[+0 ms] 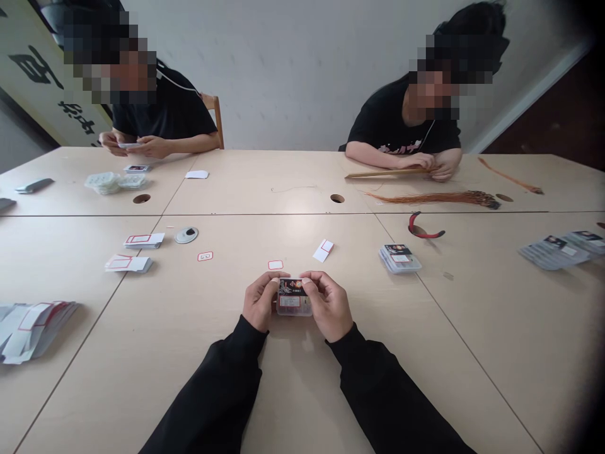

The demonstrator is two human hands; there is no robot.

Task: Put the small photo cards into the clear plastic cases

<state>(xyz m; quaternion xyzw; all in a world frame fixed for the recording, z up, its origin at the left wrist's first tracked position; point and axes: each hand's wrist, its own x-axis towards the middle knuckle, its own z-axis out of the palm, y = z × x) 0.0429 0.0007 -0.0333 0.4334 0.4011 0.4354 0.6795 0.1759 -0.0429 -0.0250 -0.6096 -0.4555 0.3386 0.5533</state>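
Plastic box [293,295] just below frame centre, between left hand [259,299] and right hand [331,304]; both grasp its opposite sides.

No wording is being shown clearly enough to be read with certainty. Large black Chinese characters are being carried, slanted, by the sign [47,94] beyond the far left corner of the table [406,328]. Tiny print is being borne by the black label [290,290] and red-framed label [289,302] of the held box [307,309]. Similar black labels are being displayed on the stack [399,260] and, nearer the right edge, the boxes [558,253]. A handwritten mark, possibly starting with 6, is being framed on the tag [205,256]. Pink-white lettering is being worn on the shirt [380,118] at the far edge.
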